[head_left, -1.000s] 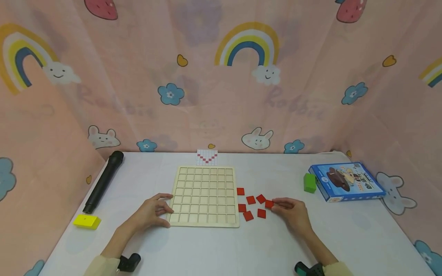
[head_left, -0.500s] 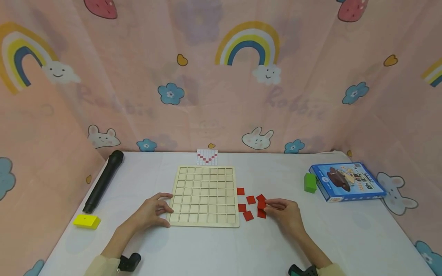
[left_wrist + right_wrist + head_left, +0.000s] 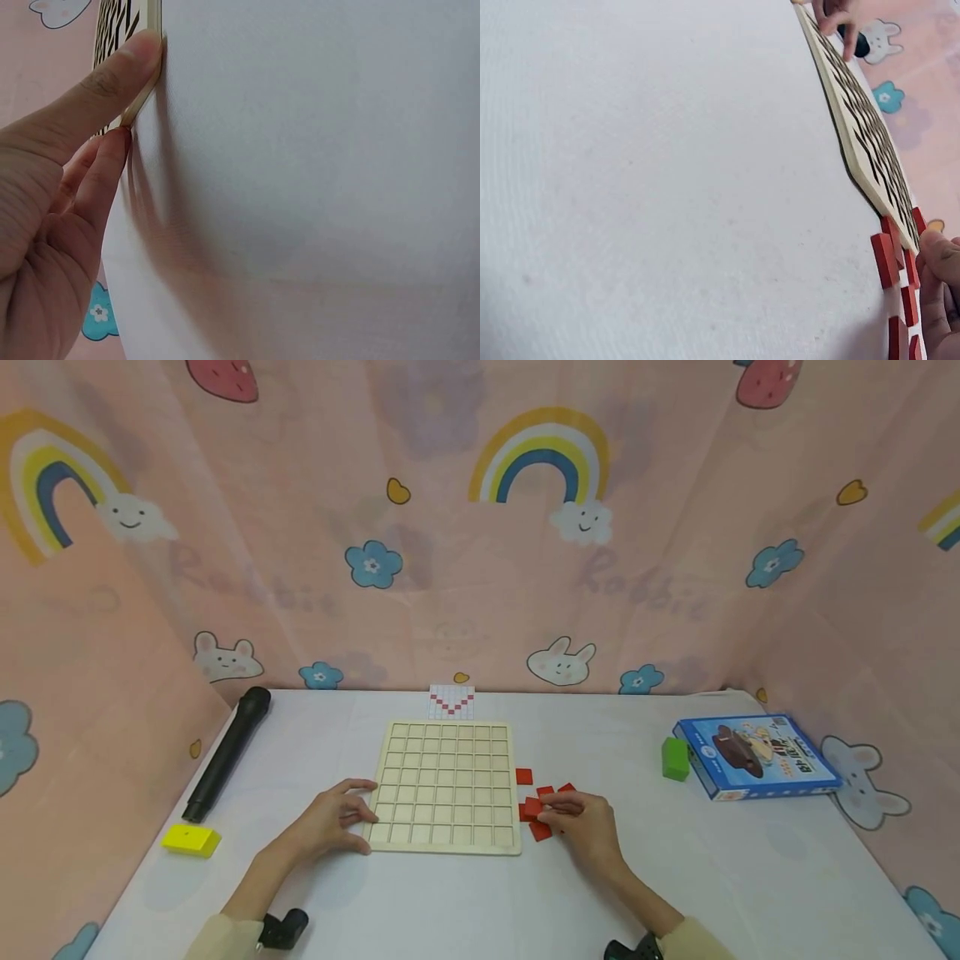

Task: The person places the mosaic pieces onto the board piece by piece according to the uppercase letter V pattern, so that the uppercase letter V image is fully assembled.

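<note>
A pale wooden grid board [image 3: 442, 787] lies on the table, its square cells bare. My left hand [image 3: 330, 818] holds the board's near left corner; in the left wrist view the thumb [image 3: 124, 64] lies over the edge and a fingertip meets the rim. At the board's right side, my right hand [image 3: 588, 831] pinches a red square tile [image 3: 532, 808] between thumb and fingertips. This tile overlaps others lying beneath it in the head view. More loose red tiles [image 3: 524, 777] lie around it, some partly hidden by the hand. In the right wrist view, red tiles [image 3: 885, 260] cluster by the board's corner.
Behind the board lies a small card [image 3: 452, 702] with a red V pattern on a grid. A black cylinder [image 3: 228, 756] and a yellow block [image 3: 191, 841] lie at left. On the right are a green block [image 3: 675, 758] and a blue box [image 3: 757, 757].
The right hand has slid left toward the board with the pinched red tile, passing over the other tiles and covering some. The left hand and the board have stayed put.
</note>
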A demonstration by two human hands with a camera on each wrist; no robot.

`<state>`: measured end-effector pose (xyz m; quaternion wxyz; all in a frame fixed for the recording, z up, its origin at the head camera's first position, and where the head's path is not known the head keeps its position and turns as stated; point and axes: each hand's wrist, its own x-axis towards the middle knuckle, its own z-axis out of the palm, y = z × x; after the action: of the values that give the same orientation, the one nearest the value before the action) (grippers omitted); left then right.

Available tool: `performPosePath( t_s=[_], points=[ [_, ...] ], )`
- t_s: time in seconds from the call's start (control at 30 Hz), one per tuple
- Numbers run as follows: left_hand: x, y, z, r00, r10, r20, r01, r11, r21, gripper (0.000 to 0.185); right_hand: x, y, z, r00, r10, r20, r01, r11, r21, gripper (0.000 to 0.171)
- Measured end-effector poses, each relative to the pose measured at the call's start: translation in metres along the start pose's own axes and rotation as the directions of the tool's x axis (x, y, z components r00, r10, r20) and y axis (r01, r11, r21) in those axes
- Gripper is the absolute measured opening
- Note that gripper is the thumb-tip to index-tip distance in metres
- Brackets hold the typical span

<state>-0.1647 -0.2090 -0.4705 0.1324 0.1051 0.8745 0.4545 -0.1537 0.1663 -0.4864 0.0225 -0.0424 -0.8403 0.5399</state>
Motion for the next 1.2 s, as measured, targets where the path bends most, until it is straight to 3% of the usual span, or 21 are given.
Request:
performPosePath(
  t_s=[0.53,0.73,1.0,1.2],
  points=[
    [0.001,0.001,0.001,0.999,-0.041,-0.028,0.042,0.999,0.030,0.033,-0.003,-0.012,0.037,0.983,-0.182,0.035,0.180,0.983,0.046,0.023],
    [0.003,0.001,-0.001,1.000,-0.012,-0.005,0.013,0.999,0.033,0.032,-0.002,-0.013,0.045,0.981,-0.190,0.047,0.185,0.979,0.086,0.022],
    [0.002,0.005,0.000,1.000,-0.025,-0.001,0.025,0.999,0.024,0.032,0.000,-0.017,0.054,0.979,-0.192,0.062,0.185,0.977,0.110,0.023],
    [0.002,0.005,0.000,1.000,-0.017,-0.014,0.018,0.996,0.082,0.031,0.001,-0.020,0.061,0.976,-0.202,0.079,0.195,0.976,0.096,0.022]
  ],
)
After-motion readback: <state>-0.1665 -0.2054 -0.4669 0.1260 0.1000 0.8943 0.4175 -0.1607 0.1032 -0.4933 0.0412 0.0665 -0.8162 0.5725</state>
